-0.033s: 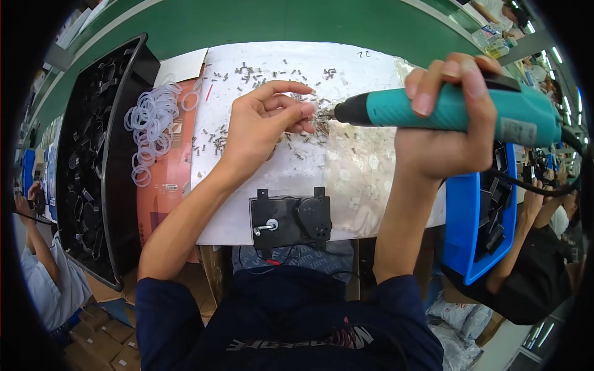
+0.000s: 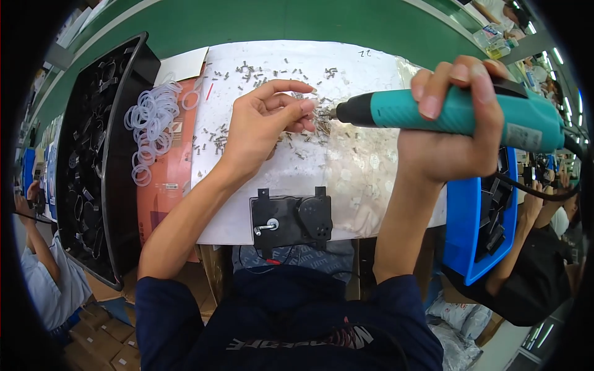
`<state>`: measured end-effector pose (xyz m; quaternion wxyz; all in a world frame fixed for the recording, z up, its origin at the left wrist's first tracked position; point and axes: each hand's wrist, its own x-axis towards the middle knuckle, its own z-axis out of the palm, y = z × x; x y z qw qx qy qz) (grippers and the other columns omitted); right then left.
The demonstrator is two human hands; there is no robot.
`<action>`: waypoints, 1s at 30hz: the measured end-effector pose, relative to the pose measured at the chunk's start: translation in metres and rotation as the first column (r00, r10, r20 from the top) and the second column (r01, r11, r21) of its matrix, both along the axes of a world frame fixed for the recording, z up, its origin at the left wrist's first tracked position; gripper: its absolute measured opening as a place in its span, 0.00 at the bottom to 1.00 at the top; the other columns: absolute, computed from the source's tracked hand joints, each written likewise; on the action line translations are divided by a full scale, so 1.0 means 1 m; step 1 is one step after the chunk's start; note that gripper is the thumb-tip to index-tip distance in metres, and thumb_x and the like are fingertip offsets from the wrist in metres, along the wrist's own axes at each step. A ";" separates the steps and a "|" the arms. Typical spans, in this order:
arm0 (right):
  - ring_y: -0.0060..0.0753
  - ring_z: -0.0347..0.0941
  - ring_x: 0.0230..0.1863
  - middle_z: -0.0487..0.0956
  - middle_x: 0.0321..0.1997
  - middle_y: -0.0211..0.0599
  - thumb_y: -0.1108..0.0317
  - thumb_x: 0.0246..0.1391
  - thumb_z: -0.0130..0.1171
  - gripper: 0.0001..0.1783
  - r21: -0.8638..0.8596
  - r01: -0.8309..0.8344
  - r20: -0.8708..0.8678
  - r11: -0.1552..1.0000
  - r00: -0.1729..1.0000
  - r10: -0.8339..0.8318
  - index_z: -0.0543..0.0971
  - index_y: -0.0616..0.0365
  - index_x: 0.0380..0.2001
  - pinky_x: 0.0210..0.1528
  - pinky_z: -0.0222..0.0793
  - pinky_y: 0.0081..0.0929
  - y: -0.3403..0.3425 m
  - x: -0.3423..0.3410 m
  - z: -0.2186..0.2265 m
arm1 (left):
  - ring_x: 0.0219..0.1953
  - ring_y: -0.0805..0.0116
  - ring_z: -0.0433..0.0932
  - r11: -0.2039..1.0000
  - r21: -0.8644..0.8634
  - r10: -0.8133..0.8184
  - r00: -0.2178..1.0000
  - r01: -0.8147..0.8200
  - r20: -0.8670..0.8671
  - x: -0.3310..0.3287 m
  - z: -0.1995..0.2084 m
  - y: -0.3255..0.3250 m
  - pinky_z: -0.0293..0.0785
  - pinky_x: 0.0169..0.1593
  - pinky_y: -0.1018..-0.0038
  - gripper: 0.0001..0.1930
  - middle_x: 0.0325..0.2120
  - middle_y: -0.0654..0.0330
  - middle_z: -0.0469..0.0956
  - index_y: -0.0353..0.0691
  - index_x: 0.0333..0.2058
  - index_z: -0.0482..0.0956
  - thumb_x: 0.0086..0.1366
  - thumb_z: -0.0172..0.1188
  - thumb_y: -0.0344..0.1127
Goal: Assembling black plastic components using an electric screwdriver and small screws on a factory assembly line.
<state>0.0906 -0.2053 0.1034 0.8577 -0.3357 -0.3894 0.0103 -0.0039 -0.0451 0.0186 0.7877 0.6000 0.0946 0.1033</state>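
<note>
My right hand (image 2: 455,123) is wrapped round a teal electric screwdriver (image 2: 396,109) with a black nose, held level above the table. Its tip points left, close to the fingers of my left hand (image 2: 263,123). That hand is curled over the scattered screws (image 2: 216,139), its thumb and fingers drawn together; anything between them is too small to make out. Nearer to me, at the table's front edge, lies a black plastic housing (image 2: 291,219) with mounting tabs and a metal crank. No hand touches it.
A black bin (image 2: 117,185) of black parts stands on the left. Clear plastic rings (image 2: 151,120) lie on an orange sheet (image 2: 167,204) beside it. At right is a blue bin (image 2: 461,229) with black parts; the screwdriver's cable (image 2: 532,188) passes above it. Other people work on both sides.
The screwdriver in my right hand has shifted very slightly to the right. My left hand and the black housing are practically where they were.
</note>
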 end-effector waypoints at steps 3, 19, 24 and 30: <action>0.25 0.66 0.19 0.76 0.34 0.35 0.69 0.55 0.48 0.11 -0.011 -0.048 0.027 0.999 0.998 0.048 0.70 0.56 0.42 0.29 0.61 0.27 -0.003 -0.002 0.003 | 0.28 0.76 0.79 0.989 -0.148 0.016 0.996 -0.029 -0.089 0.000 0.003 -0.004 0.73 0.34 0.84 0.14 0.28 0.61 0.80 0.34 0.45 0.76 0.62 0.61 0.32; 0.27 0.66 0.20 0.75 0.35 0.37 0.68 0.57 0.45 0.11 0.010 -0.130 0.078 0.991 0.989 0.129 0.70 0.58 0.42 0.30 0.60 0.28 -0.004 -0.008 0.004 | 0.30 0.77 0.77 0.950 -0.310 -0.025 0.988 -0.025 -0.155 0.000 0.002 -0.007 0.73 0.36 0.83 0.12 0.29 0.60 0.79 0.35 0.42 0.76 0.63 0.61 0.35; 0.27 0.66 0.19 0.75 0.34 0.37 0.69 0.56 0.46 0.11 0.004 -0.093 0.069 0.996 0.993 0.093 0.69 0.58 0.42 0.29 0.61 0.28 0.000 -0.009 0.002 | 0.30 0.77 0.77 0.940 -0.340 -0.029 0.987 -0.027 -0.160 -0.004 0.000 -0.007 0.74 0.36 0.83 0.12 0.29 0.60 0.79 0.35 0.42 0.76 0.63 0.61 0.34; 0.27 0.66 0.18 0.75 0.34 0.37 0.69 0.56 0.47 0.12 -0.003 -0.083 0.065 0.997 0.994 0.083 0.69 0.59 0.42 0.28 0.61 0.28 -0.003 -0.010 0.003 | 0.30 0.77 0.76 0.934 -0.356 -0.029 0.986 -0.032 -0.167 -0.003 0.000 -0.008 0.74 0.37 0.83 0.12 0.30 0.60 0.78 0.35 0.42 0.76 0.63 0.61 0.34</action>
